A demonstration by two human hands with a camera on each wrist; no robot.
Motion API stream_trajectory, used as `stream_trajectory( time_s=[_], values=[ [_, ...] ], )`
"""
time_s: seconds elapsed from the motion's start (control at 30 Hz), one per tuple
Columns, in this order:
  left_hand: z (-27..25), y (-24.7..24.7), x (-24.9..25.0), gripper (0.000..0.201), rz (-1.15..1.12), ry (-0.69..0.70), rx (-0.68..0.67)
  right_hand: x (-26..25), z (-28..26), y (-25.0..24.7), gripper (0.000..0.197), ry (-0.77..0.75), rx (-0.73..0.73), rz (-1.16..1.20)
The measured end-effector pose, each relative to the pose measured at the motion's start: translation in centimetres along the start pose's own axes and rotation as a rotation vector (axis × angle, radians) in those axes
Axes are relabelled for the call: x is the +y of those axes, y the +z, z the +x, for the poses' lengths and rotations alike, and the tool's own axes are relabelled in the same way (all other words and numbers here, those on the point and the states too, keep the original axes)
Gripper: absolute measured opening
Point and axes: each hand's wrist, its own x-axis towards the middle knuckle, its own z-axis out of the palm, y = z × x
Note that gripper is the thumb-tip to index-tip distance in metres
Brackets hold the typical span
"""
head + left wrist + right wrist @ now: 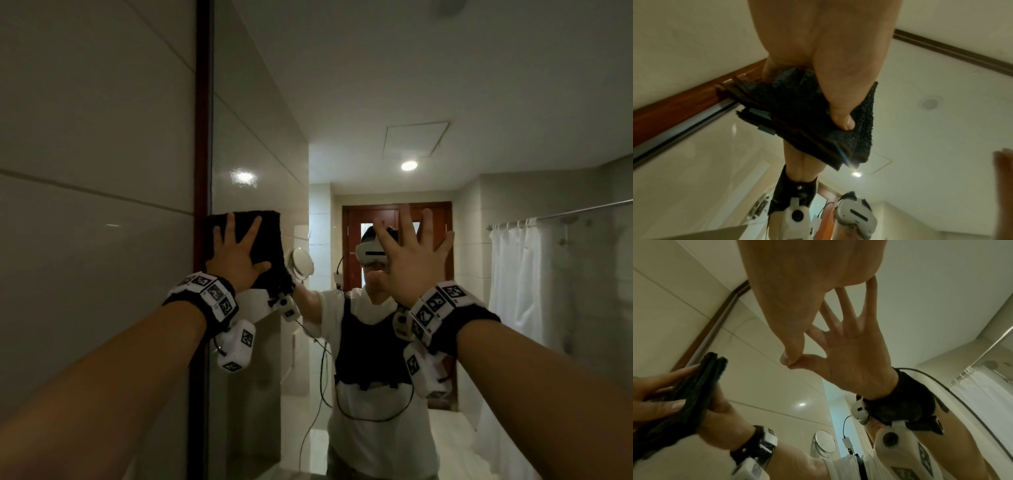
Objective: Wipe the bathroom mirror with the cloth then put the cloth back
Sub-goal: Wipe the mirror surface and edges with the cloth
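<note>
Pressing the dark cloth flat against the mirror at its left edge, beside the wooden frame, I have my left hand spread over it. My right hand lies spread too, fingertips touching bare glass.

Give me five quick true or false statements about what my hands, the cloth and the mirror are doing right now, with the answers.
1. The left hand presses a dark cloth flat against the mirror. True.
2. The right hand holds a spray bottle. False: it is empty, fingers spread, fingertips on the glass.
3. The cloth sits by the mirror's wooden frame. True.
4. The cloth is white. False: it is black.
5. The shower curtain seen in the mirror is dark red. False: it is white.
</note>
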Motion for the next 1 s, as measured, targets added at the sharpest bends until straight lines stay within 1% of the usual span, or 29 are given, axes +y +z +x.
stream_trajectory(
  time_s=[0.17,0.27,0.33,0.43,0.5,0.67,0.87,1.0],
  values=[
    [0.5,-0.8,1.6,0.096,-0.015,-0.021,0.017,-0.2,0.0,-0.2,0.099,0.004,-0.001,-0.001],
    [0.5,-0.9,3.8,0.095,0.009,-0.008,0.02,-0.2,0.0,-0.3,0.099,0.005,-0.011,0.002],
    [0.0,-0.8,6.4,0.095,0.061,0.044,0.026,-0.3,0.0,-0.3,0.099,0.004,-0.014,0.009],
    [-1.4,0.2,11.2,0.096,0.123,0.186,0.011,-0.2,-0.1,-0.3,0.099,0.0,-0.021,0.015],
    [-2.4,1.3,13.4,0.097,0.16,0.246,-0.002,-0.1,-0.2,-0.3,0.1,-0.002,-0.02,0.012],
    [-3.4,2.8,13.5,0.096,0.222,0.281,0.023,0.0,-0.2,-0.2,0.099,-0.01,-0.026,0.017],
    [-2.8,2.3,13.3,0.098,0.211,0.284,0.015,0.1,-0.2,-0.3,0.098,-0.015,-0.045,0.005],
    [-1.3,1.2,13.7,0.098,0.184,0.256,0.023,0.2,-0.3,-0.2,0.097,-0.02,-0.045,0.001]
  ],
)
